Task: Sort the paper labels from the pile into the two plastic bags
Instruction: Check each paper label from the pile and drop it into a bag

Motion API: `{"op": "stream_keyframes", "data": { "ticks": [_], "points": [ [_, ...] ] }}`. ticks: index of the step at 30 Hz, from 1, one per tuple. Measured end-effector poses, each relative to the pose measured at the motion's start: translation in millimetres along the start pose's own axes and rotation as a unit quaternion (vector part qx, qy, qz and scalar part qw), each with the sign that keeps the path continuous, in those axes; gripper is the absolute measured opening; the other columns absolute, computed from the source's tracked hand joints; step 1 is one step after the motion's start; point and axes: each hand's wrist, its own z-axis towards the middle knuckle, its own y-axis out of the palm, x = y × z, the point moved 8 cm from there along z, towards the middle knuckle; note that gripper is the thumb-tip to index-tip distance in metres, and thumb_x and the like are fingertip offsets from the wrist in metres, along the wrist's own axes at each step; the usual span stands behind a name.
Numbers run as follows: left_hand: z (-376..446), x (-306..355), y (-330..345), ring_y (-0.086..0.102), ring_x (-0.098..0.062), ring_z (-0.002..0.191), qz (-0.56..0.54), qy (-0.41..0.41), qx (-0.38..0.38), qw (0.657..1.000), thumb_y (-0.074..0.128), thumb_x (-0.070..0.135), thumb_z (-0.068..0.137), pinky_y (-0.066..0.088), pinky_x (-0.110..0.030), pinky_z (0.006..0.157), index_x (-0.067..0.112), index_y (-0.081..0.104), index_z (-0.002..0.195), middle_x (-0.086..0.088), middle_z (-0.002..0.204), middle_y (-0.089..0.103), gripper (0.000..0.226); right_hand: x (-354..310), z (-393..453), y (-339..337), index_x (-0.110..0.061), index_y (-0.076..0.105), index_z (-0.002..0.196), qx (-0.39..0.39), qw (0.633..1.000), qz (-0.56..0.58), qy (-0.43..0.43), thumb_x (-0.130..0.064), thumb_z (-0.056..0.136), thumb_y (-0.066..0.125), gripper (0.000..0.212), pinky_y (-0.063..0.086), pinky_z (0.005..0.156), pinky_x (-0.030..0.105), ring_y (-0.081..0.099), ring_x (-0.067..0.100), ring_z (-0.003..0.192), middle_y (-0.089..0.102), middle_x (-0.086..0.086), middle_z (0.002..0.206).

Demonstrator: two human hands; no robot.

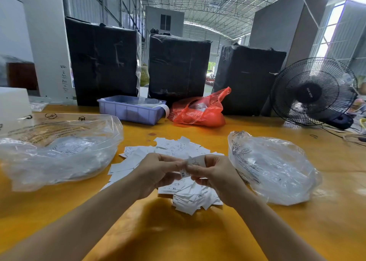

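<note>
We hold one white paper label [193, 164] between both hands above the pile of labels [172, 173]. Our left hand [158, 174] pinches its lower end, where "XS" is printed, and our right hand [213, 176] pinches its upper part with curled fingers. The label bends between the two grips.

The pile lies loose on the yellow table [178, 237], spread out under and beyond our hands; labels marked "S" and "XL" show just beneath our fingers.

To the left of the pile lies a large clear plastic bag [59, 150] with printed text, some labels visible inside it. To the right of the pile, just beside our right hand, lies a smaller clear plastic bag [273, 169], crumpled and also printed.

Beyond the pile stand a blue plastic bin [130, 110] and a red plastic bag [200, 110], side by side. Behind them stand three black-wrapped bales [178, 67]. Far right of the pile sits a black fan [314, 91].
</note>
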Motion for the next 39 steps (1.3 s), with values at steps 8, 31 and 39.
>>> {"op": "stream_keyframes", "data": {
  "ticks": [8,31,39],
  "points": [
    [-0.8,-4.5,0.5,0.07,-0.02,0.059,-0.115,0.016,0.062,0.991,0.074,0.003,0.069,0.053,-0.02,0.05,0.001,0.068,0.087,-0.013,0.072,0.073,0.019,-24.3,-5.7,-5.0,-0.008,0.057,0.126,0.123,0.963,-0.17,-0.169,-0.014,0.087,0.066,0.04,0.057,0.067,0.024,0.067,0.007,0.065,0.071,0.006,0.087],
    [-1.9,5.3,-7.0,0.07,-0.016,0.06,-0.067,0.048,0.098,0.992,0.075,0.028,0.061,0.049,-0.015,0.047,-0.003,0.072,0.086,-0.014,0.074,0.073,0.04,-23.9,-4.8,-7.1,-0.013,0.065,0.115,0.114,0.971,-0.129,-0.167,-0.005,0.077,0.075,0.039,0.059,0.072,0.032,0.068,0.018,0.079,0.07,0.004,0.099],
    [0.4,1.1,-13.0,0.067,-0.024,0.079,-0.083,0.048,0.132,0.987,0.075,0.025,0.074,0.05,-0.028,0.07,0.002,0.072,0.084,-0.012,0.078,0.073,0.025,-27.6,-8.0,2.3,-0.018,0.07,0.101,0.078,0.971,-0.141,-0.178,-0.02,0.074,0.078,0.029,0.059,0.069,0.035,0.07,0.02,0.079,0.069,-0.001,0.1]
  ]
}}
